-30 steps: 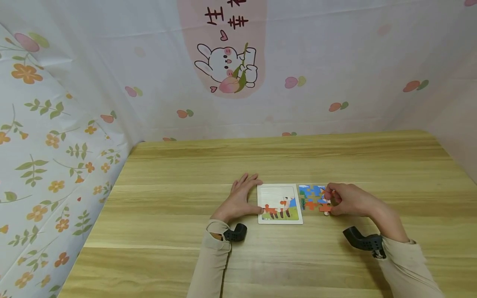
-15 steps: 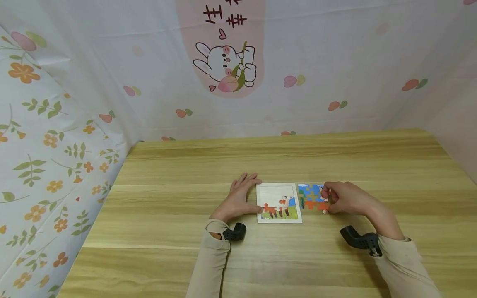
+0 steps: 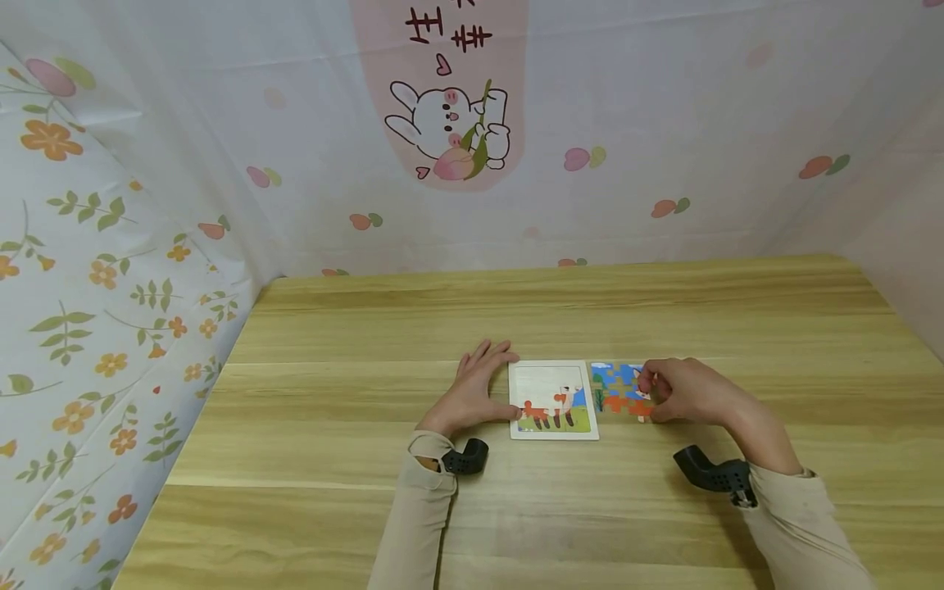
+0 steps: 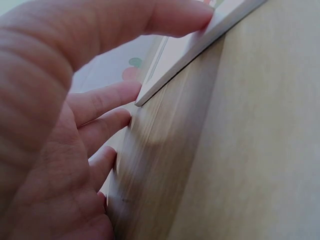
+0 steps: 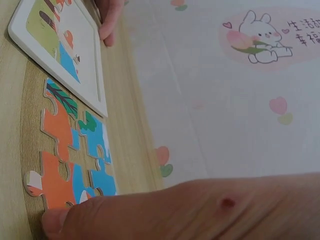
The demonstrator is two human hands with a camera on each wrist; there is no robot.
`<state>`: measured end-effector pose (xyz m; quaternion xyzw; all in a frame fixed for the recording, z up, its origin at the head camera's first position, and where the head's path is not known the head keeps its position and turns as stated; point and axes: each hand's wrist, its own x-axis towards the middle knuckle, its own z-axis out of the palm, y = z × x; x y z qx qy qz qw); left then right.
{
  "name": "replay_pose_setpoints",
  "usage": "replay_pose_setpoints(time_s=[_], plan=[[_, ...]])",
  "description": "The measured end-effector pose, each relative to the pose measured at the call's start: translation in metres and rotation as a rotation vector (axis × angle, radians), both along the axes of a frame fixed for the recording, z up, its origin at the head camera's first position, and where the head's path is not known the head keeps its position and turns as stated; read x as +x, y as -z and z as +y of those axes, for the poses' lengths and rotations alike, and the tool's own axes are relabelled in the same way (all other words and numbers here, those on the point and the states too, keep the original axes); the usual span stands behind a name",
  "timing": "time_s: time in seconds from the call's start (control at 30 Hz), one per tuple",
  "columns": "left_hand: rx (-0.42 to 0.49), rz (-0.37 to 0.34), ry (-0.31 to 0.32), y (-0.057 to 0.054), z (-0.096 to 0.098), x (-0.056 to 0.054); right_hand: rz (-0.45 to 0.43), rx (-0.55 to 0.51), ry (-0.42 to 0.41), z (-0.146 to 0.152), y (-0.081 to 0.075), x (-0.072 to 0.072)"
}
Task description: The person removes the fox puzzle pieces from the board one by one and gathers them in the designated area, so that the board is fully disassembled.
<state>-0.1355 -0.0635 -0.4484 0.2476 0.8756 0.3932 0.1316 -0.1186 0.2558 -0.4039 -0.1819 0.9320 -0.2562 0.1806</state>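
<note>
A white-rimmed puzzle board (image 3: 542, 381) lies flat, its lower part filled with an orange animal's legs, grass and some blue. At its left side, my left hand (image 3: 475, 397) is spread, the thumb (image 4: 165, 17) pressing on the rim and the index finger touching the corner. Right of the board lies a cluster of loose jigsaw pieces (image 3: 615, 401), orange, blue and green, some joined or nearly so. My right hand (image 3: 696, 393) holds the cluster's right end between curled fingers and thumb; the thumb (image 5: 95, 215) is at an orange piece, and the fingers cover part of the cluster.
The wooden table (image 3: 383, 328) extends around the board on all sides. A white patterned cloth (image 3: 627, 98) hangs behind it, and a flowered cloth (image 3: 125, 328) along the left. Black curved mounts (image 3: 466, 457) sit on both wrists.
My right hand has shifted slightly left, and the loose pieces have drawn closer together, narrowing the gaps. My left hand stays on the board.
</note>
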Motion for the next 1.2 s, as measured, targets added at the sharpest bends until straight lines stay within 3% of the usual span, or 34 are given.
replay_pose_setpoints(time_s=[0.53, 0.87, 1.2], plan=[[0.005, 0.004, -0.003, -0.001, -0.004, 0.001, 0.045, -0.02, 0.015, -0.002, 0.004, -0.002], [0.014, -0.009, 0.001, 0.003, 0.001, -0.001, 0.123, -0.033, 0.041, 0.002, 0.0, 0.001], [0.025, -0.005, -0.001, 0.002, 0.0, 0.0, 0.209, -0.139, -0.047, -0.035, -0.002, 0.006]])
